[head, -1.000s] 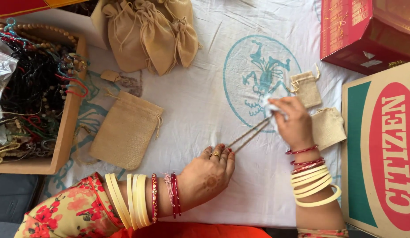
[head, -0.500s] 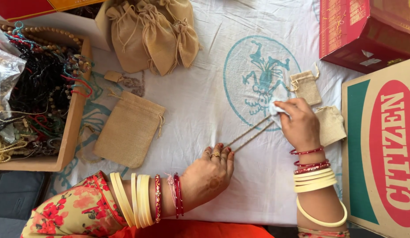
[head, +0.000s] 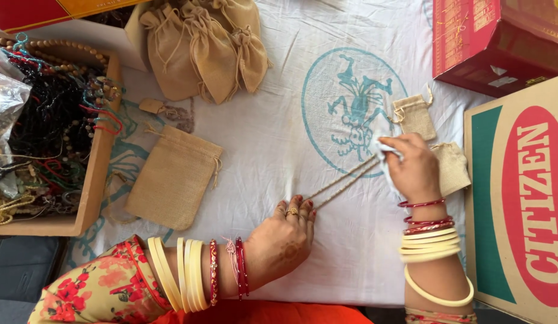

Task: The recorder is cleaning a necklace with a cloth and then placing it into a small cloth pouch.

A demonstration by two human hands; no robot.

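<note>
A thin beige beaded string (head: 343,182) lies doubled and taut on the white printed cloth (head: 279,150). My left hand (head: 285,237) presses its near end flat against the cloth with the fingertips. My right hand (head: 414,168) pinches a small white rag (head: 385,146) around the string's far end. Both wrists wear several cream and red bangles. Two small jute pouches (head: 416,116) lie just beyond and beside my right hand.
A wooden tray (head: 93,174) full of bead strings stands at the left. A flat jute bag (head: 174,178) lies beside it, and several filled jute bags (head: 207,48) are heaped at the top. A red box (head: 489,42) and a cardboard box (head: 519,198) stand at the right.
My right hand with the rag has slid a little to the right and nearer along the string. My left hand stays pressed on the near end.
</note>
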